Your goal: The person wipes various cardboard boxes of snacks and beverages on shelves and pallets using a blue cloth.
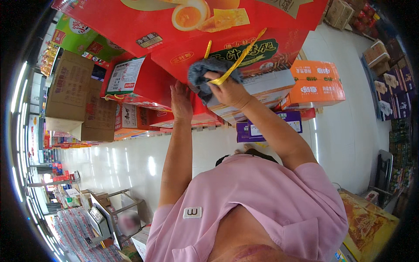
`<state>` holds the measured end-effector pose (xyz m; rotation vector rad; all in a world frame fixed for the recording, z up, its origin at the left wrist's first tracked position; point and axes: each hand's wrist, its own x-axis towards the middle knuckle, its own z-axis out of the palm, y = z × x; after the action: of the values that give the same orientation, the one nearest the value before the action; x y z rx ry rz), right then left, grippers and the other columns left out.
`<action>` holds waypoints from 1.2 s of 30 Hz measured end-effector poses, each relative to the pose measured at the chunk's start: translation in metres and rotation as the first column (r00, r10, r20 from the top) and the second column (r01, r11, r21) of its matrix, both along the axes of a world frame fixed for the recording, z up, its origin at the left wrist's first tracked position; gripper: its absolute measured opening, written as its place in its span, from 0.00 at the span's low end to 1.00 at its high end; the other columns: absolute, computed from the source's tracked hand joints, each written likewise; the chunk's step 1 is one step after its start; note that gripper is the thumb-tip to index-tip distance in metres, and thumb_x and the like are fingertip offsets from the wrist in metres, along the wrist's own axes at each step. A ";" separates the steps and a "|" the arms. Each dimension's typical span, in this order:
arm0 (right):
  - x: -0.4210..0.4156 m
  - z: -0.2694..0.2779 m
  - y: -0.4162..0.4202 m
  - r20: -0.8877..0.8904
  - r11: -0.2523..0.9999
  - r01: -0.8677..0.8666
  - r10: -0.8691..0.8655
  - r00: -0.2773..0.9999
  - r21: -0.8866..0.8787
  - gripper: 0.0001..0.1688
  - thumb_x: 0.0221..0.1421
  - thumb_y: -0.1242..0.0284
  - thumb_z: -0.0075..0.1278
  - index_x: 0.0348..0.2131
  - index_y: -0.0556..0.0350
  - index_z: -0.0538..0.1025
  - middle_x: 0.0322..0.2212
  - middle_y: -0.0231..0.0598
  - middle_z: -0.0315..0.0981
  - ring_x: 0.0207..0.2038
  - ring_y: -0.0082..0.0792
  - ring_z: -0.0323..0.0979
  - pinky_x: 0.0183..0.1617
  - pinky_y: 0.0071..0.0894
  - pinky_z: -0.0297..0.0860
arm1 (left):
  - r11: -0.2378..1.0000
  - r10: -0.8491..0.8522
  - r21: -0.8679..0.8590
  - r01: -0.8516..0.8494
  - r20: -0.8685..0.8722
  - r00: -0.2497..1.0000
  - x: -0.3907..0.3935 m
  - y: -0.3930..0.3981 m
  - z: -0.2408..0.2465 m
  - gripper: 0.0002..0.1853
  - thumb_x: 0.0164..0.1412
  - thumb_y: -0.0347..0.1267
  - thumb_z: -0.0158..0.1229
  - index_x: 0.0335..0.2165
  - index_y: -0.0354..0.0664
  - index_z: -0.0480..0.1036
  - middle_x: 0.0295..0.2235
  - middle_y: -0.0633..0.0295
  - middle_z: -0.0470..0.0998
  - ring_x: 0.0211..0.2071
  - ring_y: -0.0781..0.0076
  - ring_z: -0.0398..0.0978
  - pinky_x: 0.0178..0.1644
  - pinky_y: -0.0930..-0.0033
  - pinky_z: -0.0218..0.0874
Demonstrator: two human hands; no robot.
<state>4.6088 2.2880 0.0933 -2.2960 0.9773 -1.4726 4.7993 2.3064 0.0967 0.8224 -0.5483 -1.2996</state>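
Observation:
My right hand (227, 90) grips a grey-blue cloth (204, 70) against the front of a red gift carton (186, 62). The carton's yellow cord handle (240, 62) crosses over my fingers; whether they also hold it is unclear. My left hand (181, 101) rests, fingers extended and holding nothing, by the side of a neighbouring red box (154, 83) that bears a white label. Directly above, a larger red carton (137, 19) printed with food pictures leans into view. Under the cloth, a white-and-brown carton (268, 85) is partly covered by my right forearm.
Brown cardboard cartons (70, 91) are stacked at left, with green boxes (73, 32) behind. Orange cartons (314, 83) and purple boxes (275, 126) sit at right. A metal-framed stool (121, 209) stands on the pale tiled floor (140, 160) at lower left. More stock lines the right edge.

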 end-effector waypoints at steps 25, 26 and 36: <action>0.029 -0.044 0.065 -0.083 0.955 0.170 -0.155 0.984 0.243 0.34 0.46 0.71 0.62 0.52 0.61 0.68 0.47 0.55 0.67 0.50 0.59 0.64 0.56 0.47 0.63 | 0.997 0.022 -0.081 -0.005 0.208 0.978 0.016 0.003 -0.033 0.31 0.70 0.45 0.44 0.64 0.42 0.54 0.61 0.64 0.61 0.60 0.66 0.60 0.64 0.63 0.49; 0.025 -0.018 0.073 -0.275 0.977 0.187 -0.152 0.949 0.107 0.32 0.44 0.70 0.62 0.50 0.56 0.71 0.48 0.49 0.67 0.53 0.54 0.62 0.58 0.49 0.60 | 0.999 0.034 -0.040 -0.027 0.198 0.980 0.009 0.011 -0.023 0.32 0.69 0.46 0.45 0.64 0.42 0.54 0.61 0.64 0.61 0.61 0.66 0.59 0.64 0.63 0.49; -0.024 0.004 0.085 -0.207 0.960 -0.007 0.067 0.976 0.281 0.31 0.41 0.78 0.60 0.48 0.53 0.70 0.45 0.52 0.66 0.49 0.57 0.66 0.53 0.50 0.64 | 0.920 0.265 -0.391 0.009 0.639 0.722 0.021 0.021 0.034 0.24 0.70 0.32 0.48 0.60 0.35 0.60 0.61 0.56 0.63 0.62 0.67 0.59 0.65 0.66 0.49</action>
<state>4.5847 2.3731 0.0973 -2.2802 1.1124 -1.0107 4.8200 2.3277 0.1305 0.9920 -1.2659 -0.6813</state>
